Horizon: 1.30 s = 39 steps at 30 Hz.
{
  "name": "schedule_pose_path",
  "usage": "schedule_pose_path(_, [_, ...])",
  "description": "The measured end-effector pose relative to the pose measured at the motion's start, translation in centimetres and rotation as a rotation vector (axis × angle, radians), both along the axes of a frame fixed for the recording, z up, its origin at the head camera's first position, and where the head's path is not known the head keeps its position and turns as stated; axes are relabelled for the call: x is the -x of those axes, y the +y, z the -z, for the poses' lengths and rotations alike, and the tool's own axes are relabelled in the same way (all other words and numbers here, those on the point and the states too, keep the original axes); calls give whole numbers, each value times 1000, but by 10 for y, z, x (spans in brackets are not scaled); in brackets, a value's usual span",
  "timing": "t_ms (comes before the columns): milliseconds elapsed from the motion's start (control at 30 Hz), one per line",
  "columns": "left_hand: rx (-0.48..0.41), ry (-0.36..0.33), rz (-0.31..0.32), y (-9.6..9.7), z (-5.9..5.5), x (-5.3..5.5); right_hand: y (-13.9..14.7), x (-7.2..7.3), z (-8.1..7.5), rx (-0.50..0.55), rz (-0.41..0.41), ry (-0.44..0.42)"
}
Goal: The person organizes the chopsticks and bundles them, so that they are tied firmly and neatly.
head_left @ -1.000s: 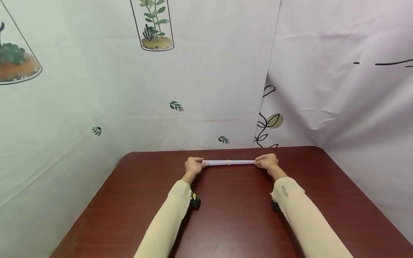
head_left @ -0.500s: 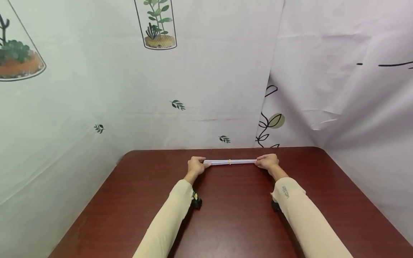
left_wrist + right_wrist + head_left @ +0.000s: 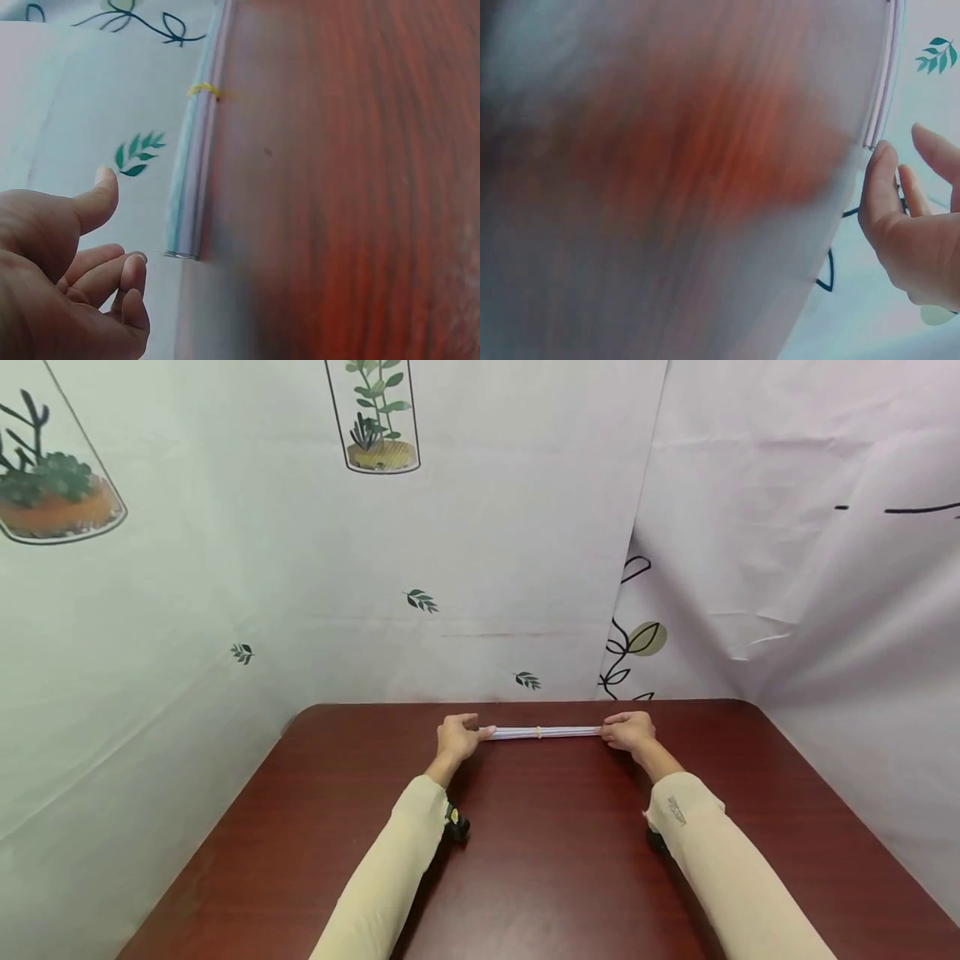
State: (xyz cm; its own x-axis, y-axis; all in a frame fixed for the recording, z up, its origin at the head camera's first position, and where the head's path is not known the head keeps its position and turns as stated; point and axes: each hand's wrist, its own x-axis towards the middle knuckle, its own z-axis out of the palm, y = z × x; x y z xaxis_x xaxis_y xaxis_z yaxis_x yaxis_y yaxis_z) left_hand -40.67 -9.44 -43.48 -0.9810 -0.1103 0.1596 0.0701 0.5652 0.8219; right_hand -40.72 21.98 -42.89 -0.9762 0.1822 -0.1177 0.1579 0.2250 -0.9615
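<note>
A bundle of thin, pale blue and lilac straws (image 3: 551, 732) lies lengthwise between the two hands near the table's far edge. Round its middle runs a yellow rubber band (image 3: 202, 90). At the bundle's left end is the left hand (image 3: 457, 739); in the left wrist view its thumb stands apart from its loosely bent fingers (image 3: 105, 277), with a gap to the straws. The right hand (image 3: 630, 732) is at the other end. In the right wrist view its thumb and fingers are parted, and one fingertip (image 3: 883, 150) is right by the straw ends.
A dark red-brown wooden table (image 3: 555, 860) spans the view below the hands. Behind and beside it hang pale wall sheets (image 3: 487, 527) printed with plants and leaves. Each wrist carries a small black camera (image 3: 456, 825) under a cream sleeve (image 3: 390, 877).
Both hands gripped the bundle's ends earlier; now their fingers have parted from it. The straws still lie at the far side, and the head view has shifted slightly.
</note>
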Motion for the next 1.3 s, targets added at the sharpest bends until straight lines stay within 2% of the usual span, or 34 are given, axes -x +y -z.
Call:
schedule_pose_path(233, [-56,73,22,1,-15,-14,2,-11,-8,-76,2,78])
schedule_pose_path(500, [-138,73,42,8,-31,-34,5,-33,-21,-100,-13,171])
schedule_pose_path(633, [-158,86,26,12,-37,-47,6,-46,-26,-147,-25,197])
schedule_pose_path(800, [-182,104,5,11,-45,-63,2,-65,-36,-194,-30,250])
schedule_pose_path(933, [-209,125,27,11,-52,-74,-1,-81,-47,-231,-47,307])
schedule_pose_path(1133, [-204,175,55,14,-62,-97,-6,-108,-57,-256,-53,389])
schedule_pose_path(1300, [-195,230,75,15,-67,-118,-11,-132,-63,-265,-57,413])
